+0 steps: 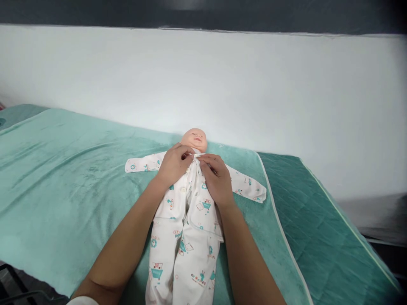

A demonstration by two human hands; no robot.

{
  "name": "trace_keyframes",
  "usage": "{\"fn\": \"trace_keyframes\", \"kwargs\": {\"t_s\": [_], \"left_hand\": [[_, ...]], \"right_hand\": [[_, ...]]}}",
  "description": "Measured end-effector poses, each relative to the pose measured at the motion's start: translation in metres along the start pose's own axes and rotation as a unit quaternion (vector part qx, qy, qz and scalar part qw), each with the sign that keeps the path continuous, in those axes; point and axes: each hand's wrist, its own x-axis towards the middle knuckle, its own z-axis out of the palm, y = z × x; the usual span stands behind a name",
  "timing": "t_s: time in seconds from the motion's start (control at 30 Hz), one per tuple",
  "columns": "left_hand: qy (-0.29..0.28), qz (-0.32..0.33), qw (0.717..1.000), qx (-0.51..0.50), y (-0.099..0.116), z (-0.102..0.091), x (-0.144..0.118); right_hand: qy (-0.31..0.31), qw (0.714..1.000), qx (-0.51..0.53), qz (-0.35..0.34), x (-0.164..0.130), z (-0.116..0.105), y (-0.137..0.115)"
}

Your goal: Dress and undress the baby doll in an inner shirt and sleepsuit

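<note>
A baby doll [194,139] lies on its back on a teal towel [70,169], head towards the wall. It wears a white printed romper [186,228] with sleeves spread to both sides. My left hand [173,163] and my right hand [216,178] meet at the romper's neckline just under the doll's chin. Both pinch the fabric edges of the front opening there. The doll's chest and the fastening are hidden under my fingers.
The towel covers a green quilted mattress [321,228] that reaches to the right. A white wall [222,80] runs close behind the doll's head. The bed's near edge and a dark floor show at the bottom left.
</note>
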Motion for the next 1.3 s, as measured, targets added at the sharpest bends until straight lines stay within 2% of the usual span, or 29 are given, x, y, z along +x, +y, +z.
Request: {"fn": "trace_keyframes", "kwargs": {"t_s": [0.17, 0.3, 0.43, 0.7, 1.03, 1.3], "left_hand": [[-0.003, 0.016, 0.999, 0.028, -0.0021, -0.0003, -0.0010], [-0.020, -0.003, 0.999, 0.050, -0.0019, -0.0010, -0.0013], [-0.007, 0.003, 0.998, 0.059, -0.0019, -0.0002, -0.0025], [-0.018, 0.007, 0.997, 0.080, -0.0017, -0.0007, -0.0024], [-0.028, -0.010, 0.997, 0.065, -0.0020, 0.0001, -0.0016], [-0.001, -0.004, 1.000, 0.023, -0.0042, 0.0001, -0.0016]], "right_hand": [[-0.011, 1.000, -0.001, 0.008, 0.0011, -0.0014, -0.0035], [0.002, 1.000, -0.026, 0.011, 0.0005, -0.0013, -0.0061], [0.010, 0.999, -0.045, -0.002, -0.0003, -0.0003, -0.0050], [-0.014, 0.999, -0.051, -0.004, -0.0002, -0.0015, -0.0031], [-0.020, 0.999, -0.044, -0.007, -0.0016, -0.0007, -0.0016], [-0.047, 0.997, -0.060, 0.000, 0.0009, -0.0026, -0.0022]]}}
